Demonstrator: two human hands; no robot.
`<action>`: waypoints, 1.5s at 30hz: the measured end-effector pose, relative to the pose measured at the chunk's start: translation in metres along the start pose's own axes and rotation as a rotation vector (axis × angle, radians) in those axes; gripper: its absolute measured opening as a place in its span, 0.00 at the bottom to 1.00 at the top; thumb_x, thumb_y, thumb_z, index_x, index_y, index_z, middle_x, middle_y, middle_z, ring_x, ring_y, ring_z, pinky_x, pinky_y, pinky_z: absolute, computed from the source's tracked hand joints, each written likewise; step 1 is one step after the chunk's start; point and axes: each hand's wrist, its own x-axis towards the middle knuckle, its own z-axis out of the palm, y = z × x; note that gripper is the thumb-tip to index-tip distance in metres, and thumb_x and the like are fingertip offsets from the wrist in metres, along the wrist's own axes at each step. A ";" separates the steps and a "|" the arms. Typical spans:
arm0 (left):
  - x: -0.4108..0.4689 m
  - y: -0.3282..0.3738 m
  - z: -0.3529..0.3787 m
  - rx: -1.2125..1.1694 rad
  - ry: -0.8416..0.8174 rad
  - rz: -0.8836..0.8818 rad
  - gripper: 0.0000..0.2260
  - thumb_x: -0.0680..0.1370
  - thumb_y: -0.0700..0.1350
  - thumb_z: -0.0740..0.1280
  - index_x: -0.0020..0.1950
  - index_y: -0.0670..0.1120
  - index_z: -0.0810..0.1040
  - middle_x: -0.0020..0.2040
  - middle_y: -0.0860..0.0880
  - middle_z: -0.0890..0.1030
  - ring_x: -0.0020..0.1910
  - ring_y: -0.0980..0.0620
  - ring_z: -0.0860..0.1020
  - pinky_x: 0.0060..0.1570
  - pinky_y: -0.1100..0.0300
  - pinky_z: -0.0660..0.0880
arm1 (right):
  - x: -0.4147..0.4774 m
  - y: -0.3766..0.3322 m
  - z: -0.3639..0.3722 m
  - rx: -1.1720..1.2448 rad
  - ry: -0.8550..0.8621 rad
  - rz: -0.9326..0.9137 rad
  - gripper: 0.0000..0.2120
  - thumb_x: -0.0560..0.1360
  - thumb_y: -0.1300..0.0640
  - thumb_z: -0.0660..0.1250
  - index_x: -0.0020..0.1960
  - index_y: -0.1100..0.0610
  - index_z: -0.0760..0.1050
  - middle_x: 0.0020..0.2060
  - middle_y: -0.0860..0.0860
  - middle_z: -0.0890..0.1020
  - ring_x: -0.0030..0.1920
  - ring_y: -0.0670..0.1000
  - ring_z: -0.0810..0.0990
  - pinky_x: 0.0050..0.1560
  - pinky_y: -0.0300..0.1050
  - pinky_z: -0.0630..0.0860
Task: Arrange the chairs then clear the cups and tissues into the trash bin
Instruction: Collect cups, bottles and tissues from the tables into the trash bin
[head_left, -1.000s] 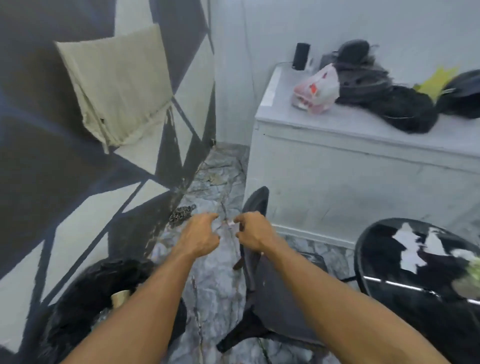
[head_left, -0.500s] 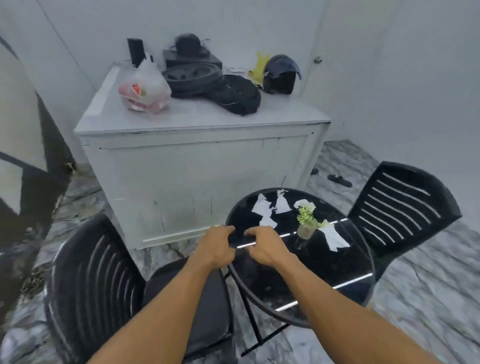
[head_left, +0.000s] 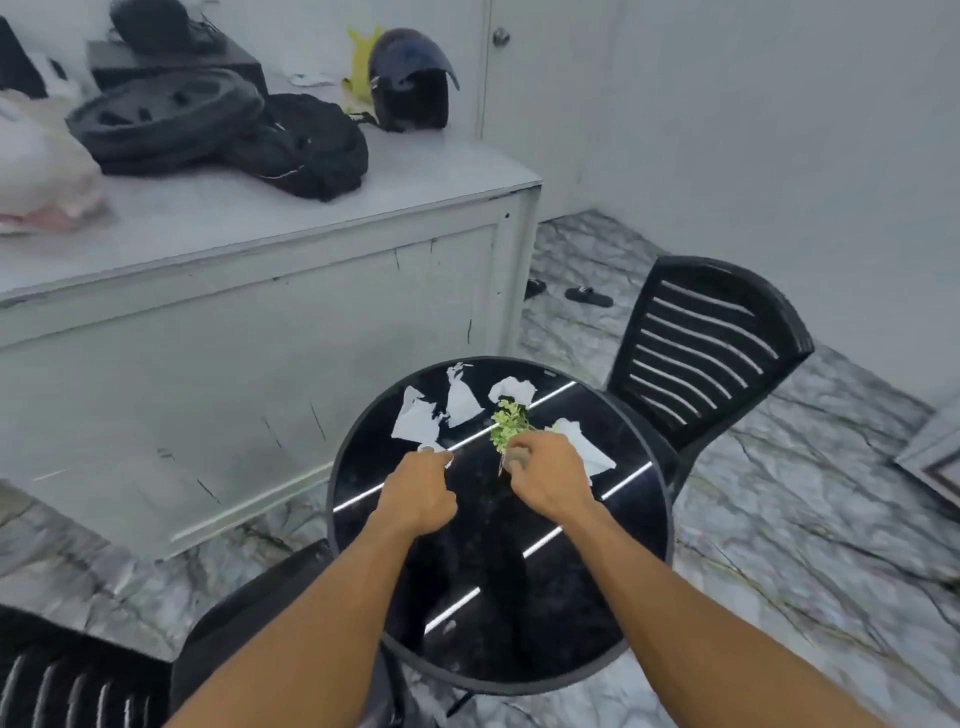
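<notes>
Now in hand: clearing the tissues. Both chairs stand close to the table, so I judge the chair part as done.
Task things: white crumpled paper tissues (head_left: 415, 421) lie on the far half of the round glossy black table (head_left: 571, 597), four larger pieces a little apart from each other. The trash bin is not in view, and no plain cup is seen.
Chairs: a black slatted plastic chair (head_left: 711, 332) stands at the far right, just beside the table rim. A second black chair (head_left: 244, 644) is at the near left, its seat close to the rim.
Left hand: the left hand (head_left: 418, 493) is over the left middle of the table, palm down and fingers curled. The fingertips are on a small white tissue scrap (head_left: 434, 448), just near of the biggest tissue, and it seems to pinch this scrap.
Right hand: the right hand (head_left: 550, 483) is near the left one, knuckles up, fingers curled at a small clear glass with a green plant sprig (head_left: 506, 423). I cannot tell if they really grip the glass, because the hand hides it.
Arms: both forearms reach forward from the near edge, almost parallel.
Next move calls for: collecting the thin pieces one by one into a closed hand without tearing them, and keeping the plant glass upright. Then the tissues go to the bin, which must be found outside this view.
</notes>
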 end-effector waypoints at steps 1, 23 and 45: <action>0.010 0.000 0.005 0.001 -0.011 0.006 0.27 0.74 0.41 0.67 0.73 0.48 0.70 0.65 0.49 0.74 0.63 0.47 0.74 0.54 0.55 0.74 | 0.005 0.007 0.001 0.006 0.035 0.029 0.11 0.73 0.59 0.62 0.50 0.53 0.82 0.45 0.49 0.85 0.49 0.52 0.81 0.50 0.47 0.79; 0.137 -0.009 0.068 -0.036 0.023 -0.276 0.10 0.70 0.28 0.60 0.35 0.40 0.75 0.34 0.50 0.69 0.38 0.49 0.72 0.34 0.62 0.65 | 0.174 0.154 0.025 -0.201 -0.302 0.185 0.16 0.64 0.73 0.61 0.49 0.65 0.80 0.45 0.59 0.83 0.48 0.60 0.81 0.47 0.53 0.81; 0.234 -0.011 0.055 -0.242 0.077 -0.274 0.38 0.73 0.33 0.68 0.79 0.52 0.59 0.75 0.45 0.66 0.70 0.42 0.68 0.66 0.53 0.69 | 0.303 0.102 0.081 -0.176 -0.451 -0.243 0.14 0.72 0.69 0.65 0.55 0.62 0.82 0.51 0.59 0.81 0.54 0.60 0.79 0.56 0.52 0.76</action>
